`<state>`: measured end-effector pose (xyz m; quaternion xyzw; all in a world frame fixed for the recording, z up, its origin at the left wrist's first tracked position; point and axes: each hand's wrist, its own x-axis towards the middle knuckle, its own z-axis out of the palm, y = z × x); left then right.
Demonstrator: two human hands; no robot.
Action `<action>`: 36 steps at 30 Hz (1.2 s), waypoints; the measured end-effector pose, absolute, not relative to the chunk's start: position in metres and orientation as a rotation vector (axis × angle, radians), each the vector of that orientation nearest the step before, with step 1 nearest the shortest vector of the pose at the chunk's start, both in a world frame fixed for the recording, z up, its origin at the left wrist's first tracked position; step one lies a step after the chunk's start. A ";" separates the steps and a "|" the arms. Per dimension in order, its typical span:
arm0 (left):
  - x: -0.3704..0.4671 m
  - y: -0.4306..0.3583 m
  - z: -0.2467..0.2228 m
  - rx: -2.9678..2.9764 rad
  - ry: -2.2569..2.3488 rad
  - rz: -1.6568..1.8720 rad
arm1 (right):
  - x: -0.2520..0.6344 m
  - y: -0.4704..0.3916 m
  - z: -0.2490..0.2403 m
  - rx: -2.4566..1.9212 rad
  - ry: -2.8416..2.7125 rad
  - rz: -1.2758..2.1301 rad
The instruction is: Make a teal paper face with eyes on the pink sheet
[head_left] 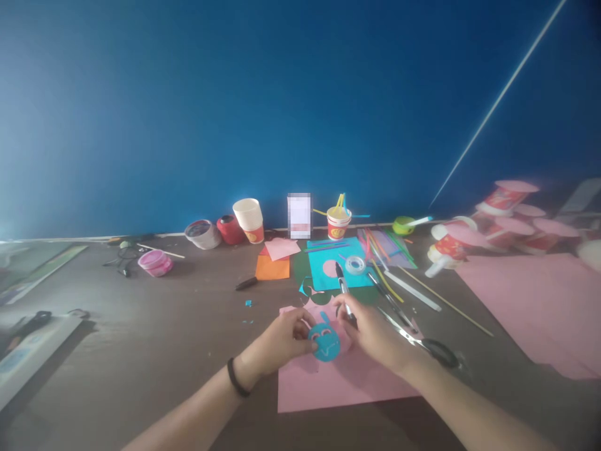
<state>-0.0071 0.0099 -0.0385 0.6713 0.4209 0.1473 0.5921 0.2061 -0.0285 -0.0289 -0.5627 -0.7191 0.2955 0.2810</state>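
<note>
My left hand [295, 335] pinches the left edge of a blue paper disc [327, 346] that bears a drawn face and a small blue tab on top. In my right hand [359, 319] is a marker [343, 285], its dark end pointing up and away from the disc. Beneath both hands lies a pink paper sheet [319, 391]. Just right of my right hand rest scissors [413, 340] with black handles. Beyond the hands, a tape roll [355, 265] and a pink paper circle [330, 269] lie on a blue sheet [323, 250].
Paper cups [248, 216] stand along the blue wall, one cup [339, 225] holding pipe cleaners. On the right are decorated cups [507, 197] and a large pink sheet [539, 300]. A black marker [246, 284], orange paper [272, 268] and a pink tub [155, 263] sit left.
</note>
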 end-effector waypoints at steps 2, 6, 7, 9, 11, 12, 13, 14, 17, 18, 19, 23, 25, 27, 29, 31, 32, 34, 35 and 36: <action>-0.005 0.008 -0.041 1.574 1.003 0.323 | 0.206 -0.026 -0.031 -1.501 -1.929 0.791; 0.006 0.003 -0.043 1.644 1.029 0.312 | 0.218 -0.026 -0.037 -1.449 -1.740 0.717; 0.010 0.003 -0.042 1.650 1.036 0.320 | 0.221 -0.027 -0.039 -1.409 -1.669 0.710; 0.019 0.002 -0.040 1.681 1.075 0.330 | 0.226 -0.029 -0.043 -1.320 -1.552 0.707; 0.028 0.002 -0.040 1.759 1.141 0.323 | 0.229 -0.031 -0.045 -1.250 -1.507 0.694; 0.031 0.002 -0.041 1.810 1.173 0.310 | 0.231 -0.033 -0.046 -1.226 -1.509 0.685; 0.033 0.003 -0.043 1.865 1.201 0.294 | 0.233 -0.034 -0.047 -1.206 -1.522 0.678; 0.035 0.003 -0.045 1.918 1.223 0.280 | 0.235 -0.035 -0.049 -1.188 -1.534 0.669; 0.037 0.003 -0.052 2.052 1.269 0.255 | 0.241 -0.036 -0.054 -1.156 -1.533 0.625; 0.038 0.003 -0.053 2.085 1.280 0.248 | 0.243 -0.036 -0.056 -1.156 -1.518 0.616; 0.037 0.002 -0.054 2.113 1.287 0.237 | 0.244 -0.036 -0.057 -1.160 -1.500 0.615; 0.038 -0.002 -0.052 2.222 1.301 0.153 | 0.244 -0.037 -0.058 -1.170 -1.408 0.687; 0.039 -0.005 -0.049 2.275 1.313 0.106 | 0.243 -0.037 -0.057 -1.155 -1.355 0.706; 0.039 -0.006 -0.048 2.300 1.325 0.078 | 0.242 -0.037 -0.056 -1.146 -1.308 0.709; 0.039 -0.007 -0.048 2.300 1.328 0.075 | 0.241 -0.036 -0.055 -1.156 -1.267 0.713; 0.038 -0.006 -0.050 2.289 1.325 0.085 | 0.241 -0.036 -0.054 -1.173 -1.238 0.729; 0.038 -0.005 -0.051 2.286 1.321 0.095 | 0.241 -0.035 -0.054 -1.178 -1.228 0.739; 0.037 -0.004 -0.054 2.280 1.315 0.114 | 0.241 -0.035 -0.054 -1.178 -1.217 0.755; 0.037 -0.004 -0.056 2.277 1.312 0.124 | 0.241 -0.035 -0.054 -1.174 -1.215 0.758; 0.037 -0.004 -0.057 2.274 1.310 0.133 | 0.242 -0.034 -0.054 -1.173 -1.212 0.762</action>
